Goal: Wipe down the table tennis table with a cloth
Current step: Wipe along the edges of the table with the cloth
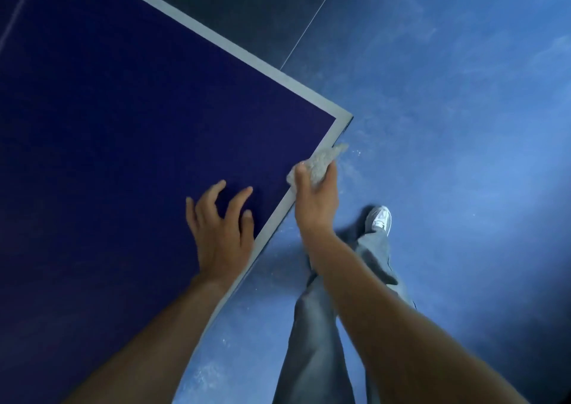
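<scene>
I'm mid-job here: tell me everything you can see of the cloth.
The cloth is pale grey, fuzzy-looking, bunched into a wad with one pointed end sticking out toward the corner. The right hand grips it, thumb on the table side. It sits against the table's white edge stripe near the corner, partly past the edge. The hand hides its lower part.

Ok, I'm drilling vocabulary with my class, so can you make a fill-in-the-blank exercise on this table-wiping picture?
1. The right hand grips a grey cloth at the table's ____, near its corner.
2. The left hand rests on the table and holds ____.
3. The shoe on the floor is ____.
Missing words: edge; nothing; white.
</scene>
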